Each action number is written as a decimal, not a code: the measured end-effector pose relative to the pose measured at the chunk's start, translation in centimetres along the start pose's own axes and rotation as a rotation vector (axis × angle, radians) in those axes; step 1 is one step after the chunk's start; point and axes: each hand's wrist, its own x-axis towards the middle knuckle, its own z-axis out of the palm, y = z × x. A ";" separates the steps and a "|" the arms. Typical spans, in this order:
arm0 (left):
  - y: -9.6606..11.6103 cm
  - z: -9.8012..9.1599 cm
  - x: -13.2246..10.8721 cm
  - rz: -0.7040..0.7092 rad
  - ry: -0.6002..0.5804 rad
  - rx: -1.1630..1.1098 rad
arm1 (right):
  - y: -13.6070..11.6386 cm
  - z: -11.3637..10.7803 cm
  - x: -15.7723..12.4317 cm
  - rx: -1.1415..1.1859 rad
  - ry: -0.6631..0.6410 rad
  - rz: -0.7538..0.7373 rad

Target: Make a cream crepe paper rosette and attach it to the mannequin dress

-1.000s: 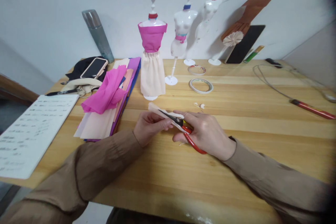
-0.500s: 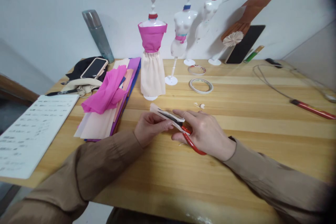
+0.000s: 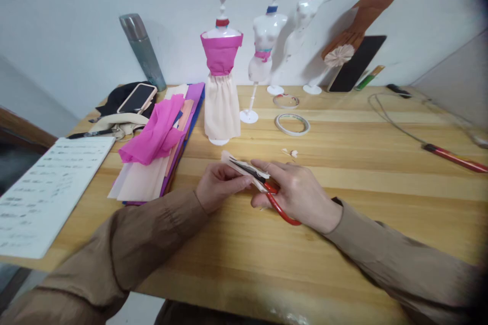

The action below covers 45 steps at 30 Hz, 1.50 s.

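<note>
Pale, papery strip here: my left hand is pinching it over the table, while my right hand is gripping red-handled scissors, blades running along it. If it's buckling or my wrist is wobbling, I'm risking a crooked cut or nicked thumb. The pink-topped mannequin is standing near the strip's far end, but more wood is stretching off rightward.

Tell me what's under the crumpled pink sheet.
A stack of pale, peach, purple and blue sheets sticks out from under the pink sheet; the part directly beneath it is hidden from view.
</note>
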 end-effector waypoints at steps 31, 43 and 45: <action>0.1 0.0 0.0 -0.015 -0.017 0.038 | -0.3 -0.2 0.1 -0.004 -0.037 0.014; -0.4 -0.2 0.1 0.023 -0.061 0.158 | -0.3 -0.1 0.1 -0.009 -0.020 0.011; -0.5 -0.3 0.1 0.039 -0.073 0.174 | -0.3 -0.1 0.1 0.000 -0.021 0.017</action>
